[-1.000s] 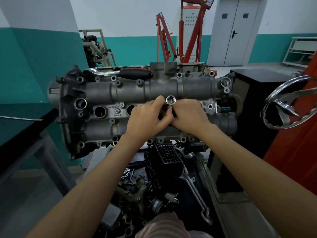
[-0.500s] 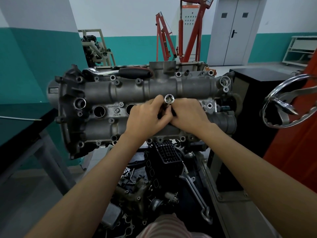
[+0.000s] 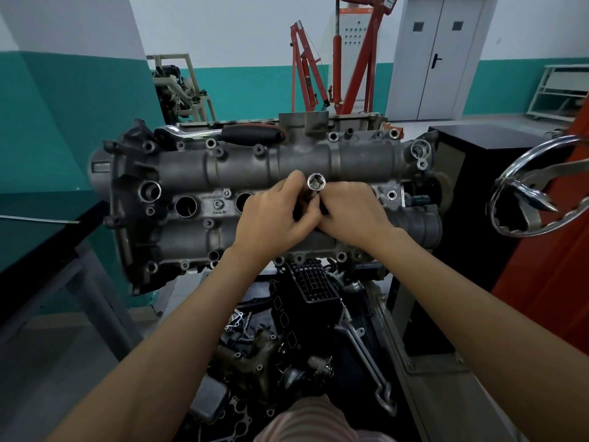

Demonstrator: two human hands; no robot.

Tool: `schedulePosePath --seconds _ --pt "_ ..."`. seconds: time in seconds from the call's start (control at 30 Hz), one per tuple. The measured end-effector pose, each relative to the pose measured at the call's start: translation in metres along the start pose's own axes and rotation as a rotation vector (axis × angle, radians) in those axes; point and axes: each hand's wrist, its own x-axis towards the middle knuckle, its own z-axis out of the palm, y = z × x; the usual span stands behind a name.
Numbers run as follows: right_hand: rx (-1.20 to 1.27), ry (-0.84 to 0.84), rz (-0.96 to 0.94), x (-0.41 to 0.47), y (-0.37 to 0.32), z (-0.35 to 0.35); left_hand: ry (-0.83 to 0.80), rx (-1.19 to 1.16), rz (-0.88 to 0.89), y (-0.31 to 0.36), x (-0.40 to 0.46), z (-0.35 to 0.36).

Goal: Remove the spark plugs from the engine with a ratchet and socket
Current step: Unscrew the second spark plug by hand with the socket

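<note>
Gripping socket (image 3: 315,187) together, left hand (image 3: 274,215) and right hand (image 3: 352,212) curled round its shaft over engine (image 3: 306,161) middle. Open end faces up; barely shifted from half second back, hands still fiddling. Likely freeing plug inside. Ratchet (image 3: 223,134) idle on engine's far edge.

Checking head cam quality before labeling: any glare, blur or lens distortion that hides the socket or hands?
Head view: even, soft indoor light. Socket sharp, its hex opening legible, with only mild sheen on the rim. Both hands, left and right, are unblurred. Wide-angle bending shows at the edges: forearms stretch, chrome wheel warps and catches bright glare.
</note>
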Motion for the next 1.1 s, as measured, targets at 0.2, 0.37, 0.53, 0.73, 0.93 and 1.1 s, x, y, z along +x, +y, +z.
schedulePosePath --seconds 0.2,0.37,0.53,0.73,0.93,1.1 --pt "-0.002 0.014 0.004 0.0006 0.0008 0.0028 0.008 0.026 -0.005 0.0032 0.0023 -0.0004" --pt "-0.016 -0.014 0.019 0.0016 0.0048 0.0039 0.027 -0.047 -0.035 0.0 0.0017 -0.002" --pt "-0.01 -0.031 0.014 0.0008 0.0024 0.0016 0.014 -0.054 -0.031 0.0 0.001 -0.0007" --pt "0.034 -0.014 0.006 0.0022 0.0021 0.0003 0.018 -0.052 -0.009 0.0013 0.0012 -0.0013" --pt "0.046 -0.047 0.067 0.0045 0.0024 0.0001 0.037 -0.006 0.017 -0.0007 0.0011 0.0012" --pt "0.039 -0.044 0.068 0.0045 0.0032 -0.0001 0.071 0.002 0.039 0.0002 0.0006 0.0028"
